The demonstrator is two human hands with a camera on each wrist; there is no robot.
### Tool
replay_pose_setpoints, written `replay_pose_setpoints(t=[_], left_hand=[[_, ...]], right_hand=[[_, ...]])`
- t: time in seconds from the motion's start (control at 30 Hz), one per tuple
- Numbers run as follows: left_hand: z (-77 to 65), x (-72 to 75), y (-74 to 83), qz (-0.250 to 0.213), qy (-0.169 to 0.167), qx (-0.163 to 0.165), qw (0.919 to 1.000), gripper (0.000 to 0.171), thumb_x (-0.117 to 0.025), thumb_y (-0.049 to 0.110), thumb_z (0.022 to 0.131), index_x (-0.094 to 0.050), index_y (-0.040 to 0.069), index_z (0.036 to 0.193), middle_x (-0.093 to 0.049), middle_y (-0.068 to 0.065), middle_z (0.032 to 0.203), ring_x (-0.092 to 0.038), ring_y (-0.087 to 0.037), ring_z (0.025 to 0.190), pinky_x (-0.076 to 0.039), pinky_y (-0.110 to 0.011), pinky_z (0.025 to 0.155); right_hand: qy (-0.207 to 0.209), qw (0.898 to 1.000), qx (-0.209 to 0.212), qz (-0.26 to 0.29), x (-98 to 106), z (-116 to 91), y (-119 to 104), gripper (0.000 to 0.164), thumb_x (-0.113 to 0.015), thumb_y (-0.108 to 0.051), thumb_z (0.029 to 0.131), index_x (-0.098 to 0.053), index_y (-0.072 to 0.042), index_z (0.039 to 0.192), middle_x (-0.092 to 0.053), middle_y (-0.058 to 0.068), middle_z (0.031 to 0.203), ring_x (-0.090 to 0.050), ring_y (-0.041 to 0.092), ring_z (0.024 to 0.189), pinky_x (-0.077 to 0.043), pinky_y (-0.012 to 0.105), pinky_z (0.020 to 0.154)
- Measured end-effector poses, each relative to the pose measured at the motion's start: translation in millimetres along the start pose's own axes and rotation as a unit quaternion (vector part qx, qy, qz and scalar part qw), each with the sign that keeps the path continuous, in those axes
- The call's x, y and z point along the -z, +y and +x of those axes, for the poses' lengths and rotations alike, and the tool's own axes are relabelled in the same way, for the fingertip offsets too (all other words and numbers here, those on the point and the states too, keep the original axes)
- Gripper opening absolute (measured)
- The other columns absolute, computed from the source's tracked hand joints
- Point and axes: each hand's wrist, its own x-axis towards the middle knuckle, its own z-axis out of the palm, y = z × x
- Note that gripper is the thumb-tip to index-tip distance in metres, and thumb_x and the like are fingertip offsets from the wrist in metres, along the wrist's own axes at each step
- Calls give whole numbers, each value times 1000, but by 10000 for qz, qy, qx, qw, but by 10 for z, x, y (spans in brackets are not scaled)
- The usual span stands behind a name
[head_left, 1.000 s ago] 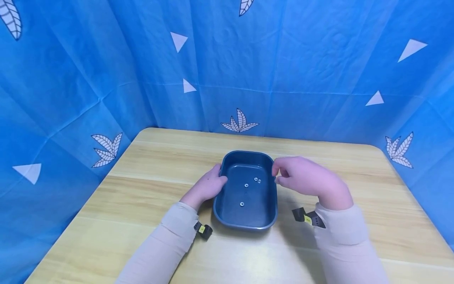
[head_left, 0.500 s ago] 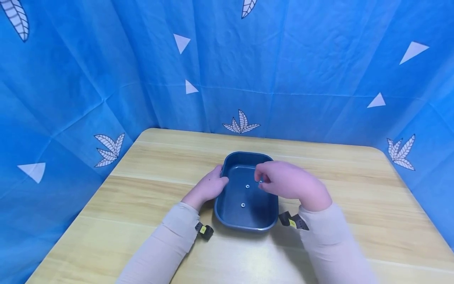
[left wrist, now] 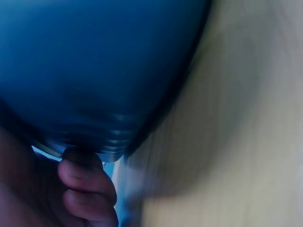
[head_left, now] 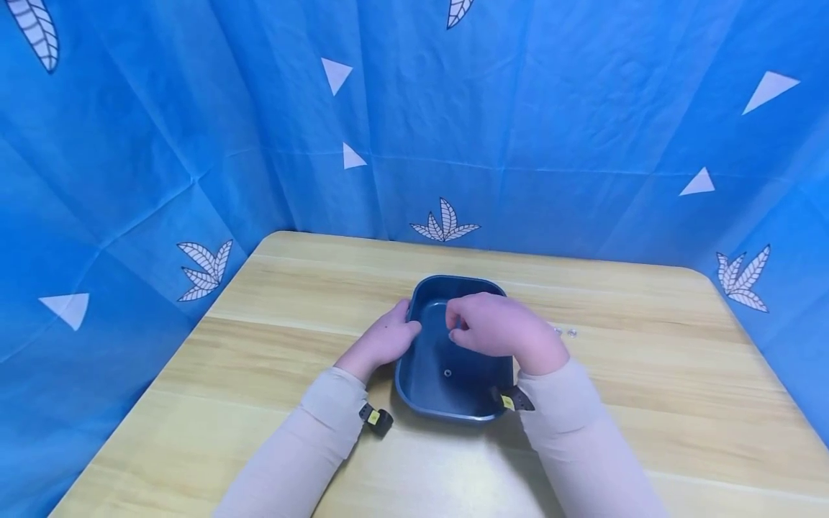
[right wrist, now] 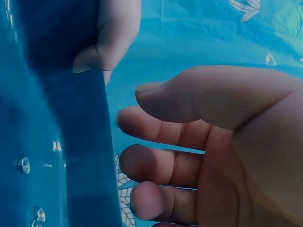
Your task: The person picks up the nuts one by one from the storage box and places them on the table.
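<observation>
My left hand grips the left wall of a dark blue plastic box, thumb over the rim. In the left wrist view its fingers lie against the outside of the box wall. Above the inside of the box hovers my right hand, its fingers loosely bent. The right wrist view shows no object between the right thumb and fingers. On the box floor lies a small shiny round piece; further such pieces show in the right wrist view, but my right hand hides them from the head view.
Two small clear pieces lie on the wooden table, right of the box. A blue curtain with white leaf and triangle prints hangs behind and beside the table.
My right hand has moved left from the box's right rim to above its inside, covering several small pieces. The two on the table have come into sight. My left hand keeps its grip.
</observation>
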Motion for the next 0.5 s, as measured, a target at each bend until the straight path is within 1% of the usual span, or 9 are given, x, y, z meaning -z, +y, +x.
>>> replay_pose_setpoints(t=[0.23, 0.37, 0.5], left_hand=[[19, -4, -6, 28, -19, -39, 10000, 53, -45, 31, 102, -38, 15, 152, -51, -5, 147, -50, -28, 128, -38, -57, 110], [13, 1, 3, 36, -3, -44, 10000, 52, -44, 31, 102, -39, 14, 151, -51, -6, 146, -50, -28, 128, -38, -56, 111], [10, 1, 6, 45, -18, -74, 10000, 53, -44, 30, 102, -39, 12, 152, -51, -7, 147, -50, -28, 129, -36, -56, 112]], right_hand=[[-149, 9998, 18, -164, -99, 111, -9, 3, -63, -17, 96, -66, -17, 94, -61, -7, 79, -56, 13, 73, -48, 32, 70], [-337, 9992, -96, -203, -158, 159, -13, 1, -66, -20, 95, -66, -18, 94, -61, -8, 83, -56, 14, 76, -49, 33, 72], [-533, 9978, -245, -321, -237, 207, -4, 5, -69, -20, 93, -68, -19, 97, -62, -7, 87, -56, 15, 79, -50, 33, 74]])
